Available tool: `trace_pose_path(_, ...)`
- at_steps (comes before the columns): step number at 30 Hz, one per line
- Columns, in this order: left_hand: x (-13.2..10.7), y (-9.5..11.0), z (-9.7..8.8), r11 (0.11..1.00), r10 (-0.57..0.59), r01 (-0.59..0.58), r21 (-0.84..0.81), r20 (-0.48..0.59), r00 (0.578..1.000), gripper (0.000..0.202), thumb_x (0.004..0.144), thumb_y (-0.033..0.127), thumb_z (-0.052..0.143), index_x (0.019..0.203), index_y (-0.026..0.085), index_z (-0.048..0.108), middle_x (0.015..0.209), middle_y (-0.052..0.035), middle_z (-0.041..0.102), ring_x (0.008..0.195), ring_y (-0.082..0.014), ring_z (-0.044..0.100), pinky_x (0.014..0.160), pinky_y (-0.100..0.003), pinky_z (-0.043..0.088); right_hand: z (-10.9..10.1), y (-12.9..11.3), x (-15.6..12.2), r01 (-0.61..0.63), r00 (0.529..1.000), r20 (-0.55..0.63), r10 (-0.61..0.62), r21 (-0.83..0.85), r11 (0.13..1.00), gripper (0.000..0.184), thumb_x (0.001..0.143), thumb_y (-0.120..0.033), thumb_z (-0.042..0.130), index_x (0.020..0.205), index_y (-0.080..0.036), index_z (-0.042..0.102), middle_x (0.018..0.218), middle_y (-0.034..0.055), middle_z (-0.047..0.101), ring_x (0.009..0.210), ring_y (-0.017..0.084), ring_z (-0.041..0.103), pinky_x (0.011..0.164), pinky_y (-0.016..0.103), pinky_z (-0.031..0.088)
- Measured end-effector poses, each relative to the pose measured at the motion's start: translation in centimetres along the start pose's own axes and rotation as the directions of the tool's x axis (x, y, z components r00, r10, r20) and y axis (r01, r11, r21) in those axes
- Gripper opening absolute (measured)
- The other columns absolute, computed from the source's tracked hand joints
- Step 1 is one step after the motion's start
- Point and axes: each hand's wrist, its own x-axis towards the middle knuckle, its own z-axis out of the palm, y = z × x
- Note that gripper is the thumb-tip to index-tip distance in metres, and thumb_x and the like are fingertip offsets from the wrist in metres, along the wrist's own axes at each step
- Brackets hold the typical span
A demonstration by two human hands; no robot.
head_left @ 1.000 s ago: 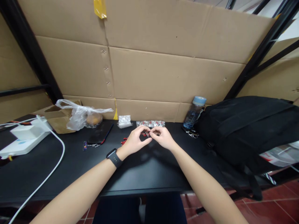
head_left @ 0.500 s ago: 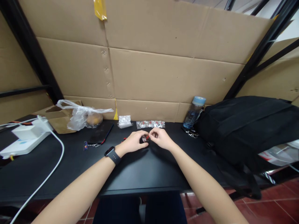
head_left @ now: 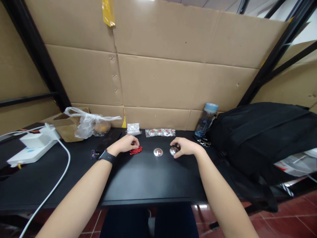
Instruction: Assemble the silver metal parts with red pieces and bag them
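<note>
Left grip [head_left: 128,144] and right grip [head_left: 186,146] have parted.
Left's at red strings [head_left: 135,151], right curls around a shiny disc [head_left: 173,151]; can't tell if they pinch. Another disc [head_left: 157,152] lies between, behind the tabletop's [head_left: 153,191] edge.

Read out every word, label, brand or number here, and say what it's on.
None can be read.
White power strip: blue mark, too small to read.
Clear wrapping at far right: red patch, too blurred.
Metal disc with red middle: no lettering discernible.
Bottle: no legible print.
</note>
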Motion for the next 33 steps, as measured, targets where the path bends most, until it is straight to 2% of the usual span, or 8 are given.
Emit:
trace_pose_path(4,0.4,0.1,0.7,0.999,0.014,-0.014,0.044,-0.008,1.0,0.015,0.079,0.031,0.062,0.082,0.021,0.073,0.081,-0.0033,0.075,0.074,-0.0181,0.067,0.071,-0.025,0.047,0.4,0.2,0.4,-0.048,0.997,0.065,0.048,0.0,0.999,0.059,0.052,-0.03,0.089,0.107,-0.018,0.073,0.099,0.0058,0.072,0.08,0.02,0.066,0.071,0.027,0.05)
trace_pose_path(9,0.4,0.8,0.7,0.995,0.027,-0.022,0.1,-0.054,0.998,0.013,0.081,0.032,0.061,0.079,0.021,0.07,0.079,-0.0026,0.073,0.072,-0.0176,0.065,0.071,-0.025,0.045,0.8,-0.1,0.6,-0.044,0.999,0.027,0.044,-0.011,0.999,0.048,0.054,-0.026,0.087,0.1,-0.019,0.074,0.091,0.0041,0.073,0.076,0.019,0.066,0.068,0.026,0.049)
trace_pose_path(19,0.0,1.6,0.0,0.99,-0.02,0.037,0.134,-0.124,0.992,0.007,0.081,0.029,0.065,0.077,0.024,0.068,0.079,0.0006,0.073,0.075,-0.0188,0.066,0.07,-0.025,0.039,0.2,-0.2,0.1,-0.011,1.0,0.004,0.011,0.033,0.999,0.045,0.06,-0.026,0.082,0.104,-0.022,0.073,0.091,0.0025,0.072,0.074,0.017,0.065,0.067,0.025,0.048)
trace_pose_path(22,0.0,2.0,-0.1,0.986,-0.051,0.072,0.153,-0.139,0.989,0.008,0.083,0.029,0.064,0.078,0.024,0.067,0.079,0.0006,0.073,0.076,-0.0188,0.066,0.071,-0.025,0.038,-0.1,-0.8,0.0,0.019,0.998,-0.066,-0.016,0.041,0.999,0.04,0.064,-0.026,0.08,0.104,-0.021,0.072,0.094,0.0036,0.072,0.075,0.017,0.064,0.068,0.025,0.047)
trace_pose_path(25,0.0,2.3,-0.2,0.988,-0.029,0.052,0.145,-0.159,0.987,0.01,0.085,0.03,0.063,0.078,0.023,0.066,0.079,0.001,0.073,0.077,-0.0182,0.066,0.073,-0.025,0.038,-0.2,-1.7,0.1,0.1,0.981,-0.173,-0.088,0.062,0.993,0.037,0.069,-0.025,0.078,0.105,-0.021,0.071,0.097,0.0045,0.072,0.079,0.018,0.064,0.072,0.027,0.048)
trace_pose_path(29,0.2,3.1,-0.2,0.994,0.045,-0.02,0.112,-0.23,0.972,0.008,0.085,0.03,0.066,0.081,0.023,0.067,0.084,0.001,0.074,0.081,-0.0182,0.066,0.076,-0.026,0.039,0.7,-3.1,0.8,0.216,0.926,-0.339,-0.167,0.11,0.97,0.038,0.071,-0.022,0.077,0.108,-0.022,0.069,0.102,0.0049,0.07,0.082,0.018,0.063,0.073,0.029,0.048)
trace_pose_path(33,0.4,5.1,0.3,0.995,0.095,-0.08,0.057,-0.345,0.934,0.014,0.089,0.029,0.063,0.1,0.025,0.071,0.095,-0.0008,0.076,0.091,-0.0202,0.068,0.084,-0.029,0.04,2.4,-4.4,1.9,0.288,0.866,-0.478,-0.145,0.24,0.927,0.042,0.074,-0.025,0.076,0.115,-0.023,0.066,0.111,0.0066,0.068,0.087,0.018,0.065,0.07,0.029,0.051)
